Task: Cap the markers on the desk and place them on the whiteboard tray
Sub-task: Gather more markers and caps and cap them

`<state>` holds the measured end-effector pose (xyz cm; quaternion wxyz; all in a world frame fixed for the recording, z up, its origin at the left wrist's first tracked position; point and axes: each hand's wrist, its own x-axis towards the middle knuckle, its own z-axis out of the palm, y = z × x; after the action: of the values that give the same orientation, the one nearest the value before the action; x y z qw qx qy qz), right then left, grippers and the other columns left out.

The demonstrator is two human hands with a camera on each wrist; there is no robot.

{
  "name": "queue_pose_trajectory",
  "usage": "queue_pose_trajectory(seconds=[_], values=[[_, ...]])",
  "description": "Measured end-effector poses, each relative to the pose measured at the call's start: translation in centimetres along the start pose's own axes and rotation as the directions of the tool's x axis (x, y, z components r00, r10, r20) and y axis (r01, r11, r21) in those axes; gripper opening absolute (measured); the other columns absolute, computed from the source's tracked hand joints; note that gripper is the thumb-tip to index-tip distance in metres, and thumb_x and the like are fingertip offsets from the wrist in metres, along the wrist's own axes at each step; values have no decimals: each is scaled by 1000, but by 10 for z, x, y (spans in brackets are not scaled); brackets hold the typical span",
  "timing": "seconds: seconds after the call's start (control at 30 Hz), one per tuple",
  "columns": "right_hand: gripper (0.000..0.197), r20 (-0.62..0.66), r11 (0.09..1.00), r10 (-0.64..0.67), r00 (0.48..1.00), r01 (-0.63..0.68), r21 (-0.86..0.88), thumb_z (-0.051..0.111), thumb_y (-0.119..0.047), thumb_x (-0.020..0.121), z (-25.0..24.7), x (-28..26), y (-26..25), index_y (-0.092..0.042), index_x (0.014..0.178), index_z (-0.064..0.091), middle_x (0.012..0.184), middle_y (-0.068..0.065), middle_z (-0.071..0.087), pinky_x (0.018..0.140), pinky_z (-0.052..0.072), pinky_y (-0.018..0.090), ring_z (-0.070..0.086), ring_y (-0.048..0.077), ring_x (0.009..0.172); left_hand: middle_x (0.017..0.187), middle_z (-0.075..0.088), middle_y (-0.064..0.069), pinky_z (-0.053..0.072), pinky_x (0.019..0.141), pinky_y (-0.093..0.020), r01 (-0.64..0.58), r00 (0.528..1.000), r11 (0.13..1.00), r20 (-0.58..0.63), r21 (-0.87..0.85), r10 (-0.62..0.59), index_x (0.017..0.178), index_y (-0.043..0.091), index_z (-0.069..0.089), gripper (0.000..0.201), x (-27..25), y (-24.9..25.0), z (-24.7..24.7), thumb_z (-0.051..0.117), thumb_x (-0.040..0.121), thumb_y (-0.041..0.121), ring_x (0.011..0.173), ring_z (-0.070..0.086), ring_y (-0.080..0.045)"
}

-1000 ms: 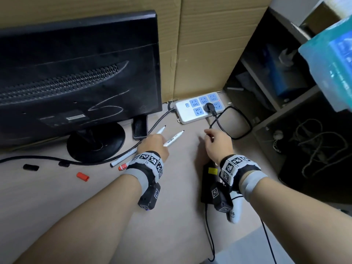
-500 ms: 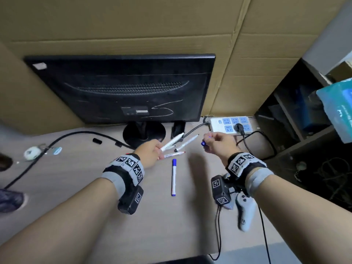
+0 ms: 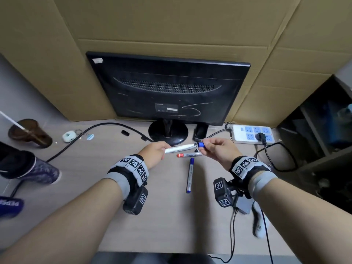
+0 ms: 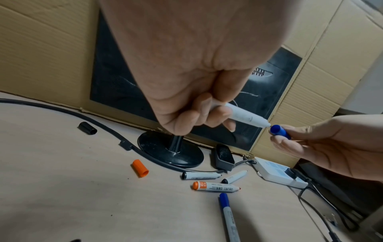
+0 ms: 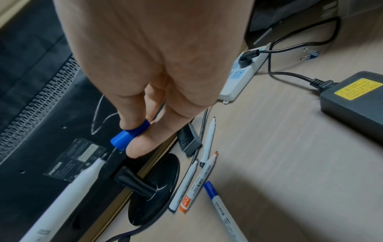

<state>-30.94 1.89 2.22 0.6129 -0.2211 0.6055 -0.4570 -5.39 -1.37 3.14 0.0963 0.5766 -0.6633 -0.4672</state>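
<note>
My left hand (image 3: 163, 151) grips the barrel of a white uncapped marker (image 3: 179, 148) above the desk, tip pointing right. My right hand (image 3: 203, 148) pinches a blue cap (image 3: 201, 144), its mouth a small gap from the marker's tip (image 4: 267, 124). In the right wrist view the cap (image 5: 129, 135) sits between thumb and forefinger. On the desk below lie an orange-ended marker (image 3: 188, 155), a blue capped marker (image 3: 190, 175) and two black-ended uncapped markers (image 4: 199, 175) (image 4: 235, 176). A loose orange cap (image 4: 140, 168) and a black cap (image 4: 87, 128) lie to the left.
A black monitor (image 3: 167, 92) stands right behind the hands on a round base (image 4: 172, 152), against cardboard. A grey eraser (image 4: 222, 157), a white power strip (image 3: 251, 134), a black power adapter (image 5: 352, 98) and cables lie to the right. A dark shelf (image 3: 314, 130) borders the desk.
Both hands rose from the desk. The left lifted the white marker, and the right brought the blue cap up to its tip. The orange-ended marker now lies on the desk.
</note>
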Motion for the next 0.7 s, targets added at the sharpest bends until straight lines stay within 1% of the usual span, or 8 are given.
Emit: queue_pose_trajectory(seconds=[0.1, 0.3, 0.4, 0.47, 0.53, 0.6, 0.63, 0.7], values=[[10, 1, 1000, -18, 1000, 18, -4, 61, -1, 101, 5, -4, -1, 4, 100, 69, 88, 20, 70, 76, 65, 26, 70, 26, 80, 70, 51, 4, 34, 66, -30, 3, 1000, 1000, 18, -25, -3, 111, 18, 72, 37, -1, -3, -2, 38, 100, 7, 65, 42, -16], [10, 23, 1000, -10, 1000, 10, -3, 62, 1, 100, 11, -10, -4, 3, 99, 71, 93, 21, 72, 78, 65, 26, 71, 28, 85, 72, 52, 3, 34, 66, -30, 8, 999, 1000, 31, -25, -7, 109, 19, 70, 36, -4, 0, -4, 38, 100, 7, 67, 42, -17], [12, 46, 1000, -13, 999, 14, -11, 64, 2, 99, 11, -13, -5, 8, 105, 72, 98, 23, 73, 82, 64, 29, 71, 32, 91, 77, 55, 1, 36, 70, -30, -8, 999, 1000, 51, -26, 10, 112, 21, 69, 35, -4, 2, -3, 38, 102, 8, 72, 45, -19], [16, 69, 999, -16, 997, 18, -29, 66, 2, 97, 11, -14, -5, 11, 110, 71, 99, 22, 75, 85, 64, 31, 73, 31, 90, 80, 58, 0, 36, 68, -30, -29, 998, 999, 59, -21, 30, 115, 22, 68, 32, -4, 5, -2, 40, 103, 12, 70, 45, -17], [18, 101, 999, -11, 995, 16, -49, 68, 1, 96, 12, -16, -5, 9, 112, 71, 97, 20, 78, 86, 64, 31, 75, 29, 87, 79, 60, 2, 37, 64, -28, -76, 995, 997, 57, -7, 77, 109, 21, 69, 23, -7, 10, -2, 46, 104, 23, 65, 46, -14], [17, 129, 998, -1, 992, 9, -59, 69, 0, 96, 12, -18, -7, 7, 111, 73, 97, 19, 79, 86, 64, 30, 77, 26, 85, 75, 59, 3, 38, 61, -27, -134, 990, 990, 48, 38, 132, 97, 18, 69, 23, -10, 15, -4, 51, 103, 31, 61, 47, -13], [16, 142, 998, 4, 990, 6, -66, 69, 0, 96, 12, -19, -8, 5, 110, 74, 98, 19, 79, 85, 64, 29, 77, 25, 85, 73, 57, 3, 38, 59, -27, -157, 987, 985, 47, 66, 154, 93, 15, 69, 25, -11, 17, -6, 51, 103, 29, 59, 46, -13], [13, 160, 997, 6, 987, 8, -82, 67, 0, 97, 13, -21, -11, 4, 107, 75, 97, 18, 79, 84, 64, 27, 78, 23, 84, 69, 52, 3, 36, 57, -28, -185, 983, 977, 42, 108, 182, 94, 10, 71, 28, -12, 22, -10, 49, 104, 24, 57, 43, -12]])
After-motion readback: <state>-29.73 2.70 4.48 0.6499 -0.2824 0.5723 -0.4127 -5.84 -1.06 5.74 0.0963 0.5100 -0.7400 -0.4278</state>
